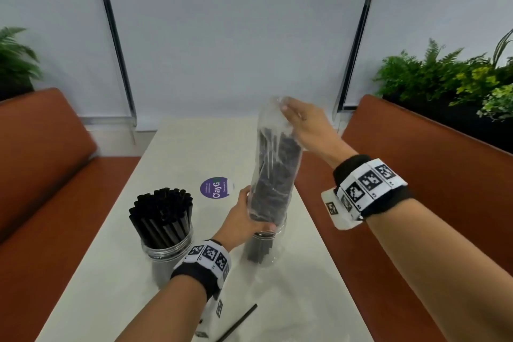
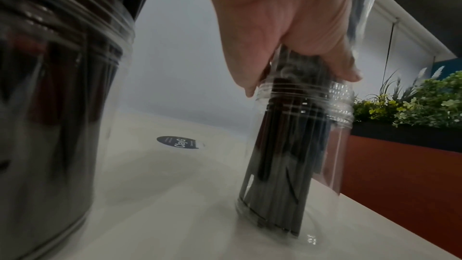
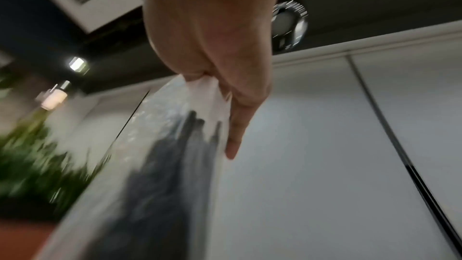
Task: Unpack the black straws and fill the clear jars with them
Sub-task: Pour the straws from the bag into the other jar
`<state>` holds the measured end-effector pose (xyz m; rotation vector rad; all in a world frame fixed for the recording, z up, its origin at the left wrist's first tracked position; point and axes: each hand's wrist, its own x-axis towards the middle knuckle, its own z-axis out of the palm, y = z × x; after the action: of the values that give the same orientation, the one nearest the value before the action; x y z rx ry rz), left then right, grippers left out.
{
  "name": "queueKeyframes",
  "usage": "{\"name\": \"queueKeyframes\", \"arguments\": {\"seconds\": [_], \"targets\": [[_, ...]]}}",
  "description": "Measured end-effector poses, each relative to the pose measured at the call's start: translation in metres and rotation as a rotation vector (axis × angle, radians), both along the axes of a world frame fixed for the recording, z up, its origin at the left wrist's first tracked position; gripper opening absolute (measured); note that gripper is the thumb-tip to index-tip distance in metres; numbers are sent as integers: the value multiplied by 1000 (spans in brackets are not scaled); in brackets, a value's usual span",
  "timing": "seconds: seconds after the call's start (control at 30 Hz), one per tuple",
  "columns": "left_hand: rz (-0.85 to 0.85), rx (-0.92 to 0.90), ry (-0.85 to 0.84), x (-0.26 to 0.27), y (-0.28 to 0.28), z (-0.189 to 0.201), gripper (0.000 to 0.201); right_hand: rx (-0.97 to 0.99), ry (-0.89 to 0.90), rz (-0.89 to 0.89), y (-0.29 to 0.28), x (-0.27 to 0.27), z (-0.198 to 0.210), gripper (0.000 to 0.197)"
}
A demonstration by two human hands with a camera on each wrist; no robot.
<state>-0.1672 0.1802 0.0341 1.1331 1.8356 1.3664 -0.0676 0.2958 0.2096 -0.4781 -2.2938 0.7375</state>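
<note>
A clear plastic bag of black straws stands upright, mouth down, over a clear jar on the white table. My left hand grips the bag's lower end at the jar's rim. Black straws reach down inside this jar. My right hand pinches the bag's top end between thumb and fingers. A second clear jar, packed with black straws, stands to the left, close by my left wrist. One loose black straw lies near the table's front edge.
A round purple sticker sits on the white table behind the jars. Orange benches flank the table on both sides. Green plants stand behind the right bench, and a clear panel rises at the table's far end.
</note>
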Motion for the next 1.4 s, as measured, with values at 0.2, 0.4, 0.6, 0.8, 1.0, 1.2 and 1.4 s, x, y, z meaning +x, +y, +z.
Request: {"name": "queueKeyframes", "arguments": {"seconds": [0.2, 0.4, 0.6, 0.8, 1.0, 1.2, 1.4], "targets": [[-17, -10, -26, -3, 2, 0, 104, 188, -564, 128, -19, 3, 12, 53], [17, -6, -8, -2, 4, -1, 99, 30, -195, 104, -8, 0, -6, 42], [22, 21, -66, -3, 4, -1, 102, 88, -185, 70, -6, -1, -15, 28], [10, 2, -47, -5, 3, 2, 104, 116, -71, 22, -4, 0, 19, 33], [18, -12, 15, -2, 1, 6, 93, 117, 19, -40, -4, 6, 32, 35], [26, 15, 3, -1, -4, 7, 89, 58, -138, -30, -15, 16, 39, 43], [13, 50, 11, 4, -7, 12, 79, 130, -151, -42, -25, 15, 42, 45]]}}
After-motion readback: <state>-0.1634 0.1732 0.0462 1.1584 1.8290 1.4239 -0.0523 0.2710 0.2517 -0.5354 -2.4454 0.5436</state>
